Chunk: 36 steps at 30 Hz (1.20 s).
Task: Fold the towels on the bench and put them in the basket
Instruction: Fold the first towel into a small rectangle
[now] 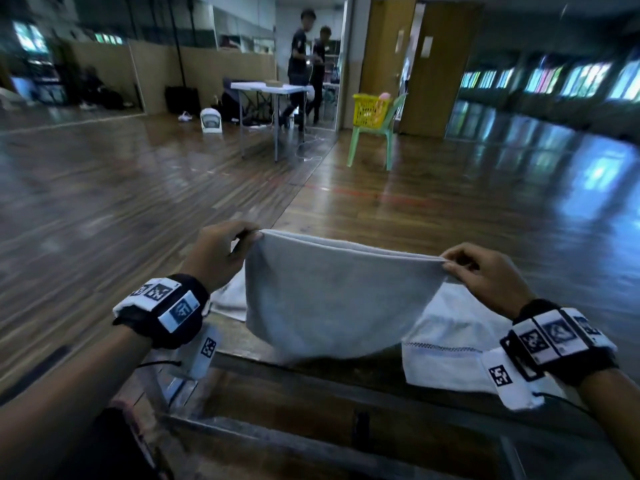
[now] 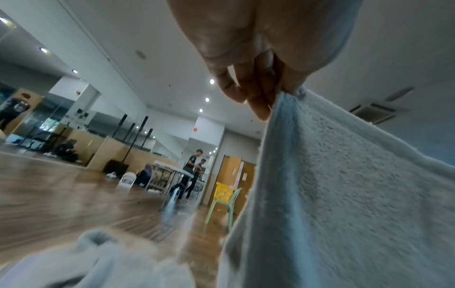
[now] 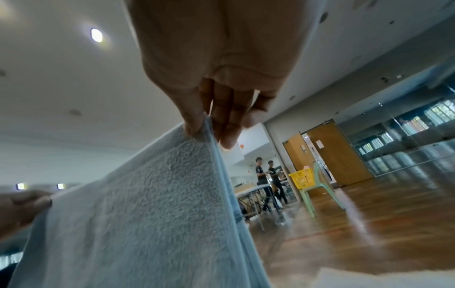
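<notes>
Now, head view: a grey towel (image 1: 332,299) is held up in the air above the bench (image 1: 311,382), its top edge stretched level from side to side.
Left hand (image 1: 221,254): the towel's left top corner is pinched between thumb and fingers.
Right hand (image 1: 485,271): the right top corner is pinched the same way, and the top edge there looks doubled.
Key relation: the towel hangs straight down between the two hands, long axis running hand to hand; neither hand is nearer, so the next fold is judged to come from bringing the corners together or lowering the cloth to the bench.
More towels: a white towel (image 1: 460,344) lies on the bench just under the right hand, and another pale one (image 1: 228,299) behind the hanging cloth on the left.
Basket (image 1: 370,109): a yellow one is seen on a green chair (image 1: 377,133), well apart across the wooden floor.
In the way: open floor lies between; a folding table (image 1: 270,88) and two people (image 1: 306,64) are off to the left of the chair.
Left wrist view: fingertips (image 2: 261,111) are closed on the hem, terry cloth falling away to the right; the basket (image 2: 222,192) is small in the distance.
Right wrist view: the thumb and fingers (image 3: 229,124) are clamped on the corner; the other hand (image 3: 22,206) is seen gripping the far end; the basket (image 3: 304,178) sits beyond.
</notes>
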{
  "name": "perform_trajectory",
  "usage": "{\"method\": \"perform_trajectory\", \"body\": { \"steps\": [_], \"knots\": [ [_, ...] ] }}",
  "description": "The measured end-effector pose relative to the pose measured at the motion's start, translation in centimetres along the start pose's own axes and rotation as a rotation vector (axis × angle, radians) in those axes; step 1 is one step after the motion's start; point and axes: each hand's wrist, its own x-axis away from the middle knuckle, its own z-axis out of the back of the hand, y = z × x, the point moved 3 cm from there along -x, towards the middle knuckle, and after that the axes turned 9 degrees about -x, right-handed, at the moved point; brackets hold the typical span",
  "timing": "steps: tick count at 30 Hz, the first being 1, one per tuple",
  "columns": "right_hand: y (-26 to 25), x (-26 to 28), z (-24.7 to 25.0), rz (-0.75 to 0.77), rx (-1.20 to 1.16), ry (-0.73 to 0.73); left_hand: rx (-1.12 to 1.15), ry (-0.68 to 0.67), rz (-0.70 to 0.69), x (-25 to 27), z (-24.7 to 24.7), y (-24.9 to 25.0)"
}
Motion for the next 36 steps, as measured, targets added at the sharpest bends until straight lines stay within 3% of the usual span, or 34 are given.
{"method": "perform_trajectory", "body": {
  "steps": [3,10,14,18,21,29,32,34,36],
  "knots": [
    [-2.3,-0.9,2.6,0.042,-0.075,0.065,0.049,0.047,0.018,-2.1,2.3,0.8],
    [-4.4,-1.1,5.2,0.066,-0.175,0.066,0.232,-0.055,0.053,-3.7,5.7,1.1],
    [-3.6,-0.6,3.9,0.016,-0.188,0.01,0.228,-0.144,0.078,-2.5,4.5,-0.4],
    [-1.1,-0.1,1.5,-0.095,-0.205,-0.146,0.199,-0.273,0.107,-0.5,1.8,-2.0],
    [1.0,-0.5,-0.7,-0.139,-0.068,-0.205,0.122,-0.328,0.148,0.7,-1.0,-3.3],
    [3.4,-4.0,-3.8,-0.094,0.052,0.092,-0.018,-0.146,0.228,-1.0,-5.9,-4.3],
    [4.7,-3.9,-5.0,-0.096,0.075,0.081,-0.01,-0.103,0.22,-0.1,-6.8,-4.2],
    [5.9,-2.8,-6.2,-0.077,0.098,-0.016,-0.015,-0.182,0.217,1.6,-7.4,-4.2],
    [6.9,-1.0,-7.6,-0.026,0.139,-0.16,-0.046,-0.389,0.229,4.3,-8.1,-4.4]
  ]
}}
